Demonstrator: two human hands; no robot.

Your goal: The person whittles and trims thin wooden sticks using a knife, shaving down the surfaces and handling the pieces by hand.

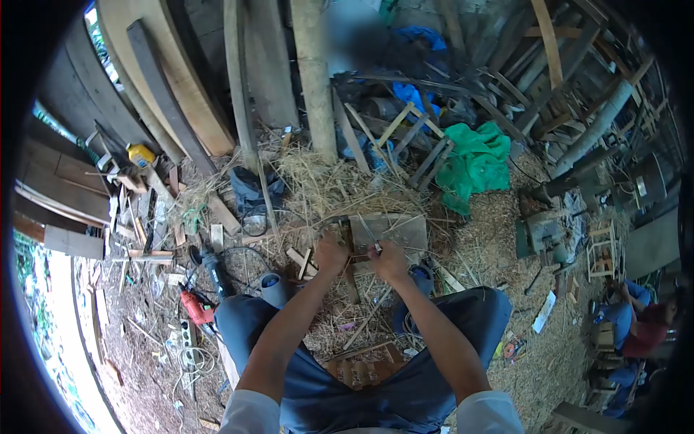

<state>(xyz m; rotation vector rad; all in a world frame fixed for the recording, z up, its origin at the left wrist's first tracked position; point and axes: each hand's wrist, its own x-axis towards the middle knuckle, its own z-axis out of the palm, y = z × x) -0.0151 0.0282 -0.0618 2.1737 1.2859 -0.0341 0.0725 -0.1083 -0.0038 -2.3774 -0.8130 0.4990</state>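
Observation:
My right hand [391,260] is closed around the handle of a knife [367,230], whose thin blade points up and away from me. My left hand [332,254] is closed a little to the left, its fingers curled. A thin reddish-brown strip [358,257] runs between the two hands, and the left fingers appear to grip its end. Just beyond the right hand a flat wooden board [407,233] lies on the straw-covered ground. Below the hands a narrow piece of wood [352,283] points toward me.
An angle grinder [215,272] and a red power tool [196,307] lie left of my knees. A green sheet [473,163] and wooden frames [412,141] stand beyond. Planks [177,79] lean at the back left. Another person [640,318] sits at far right.

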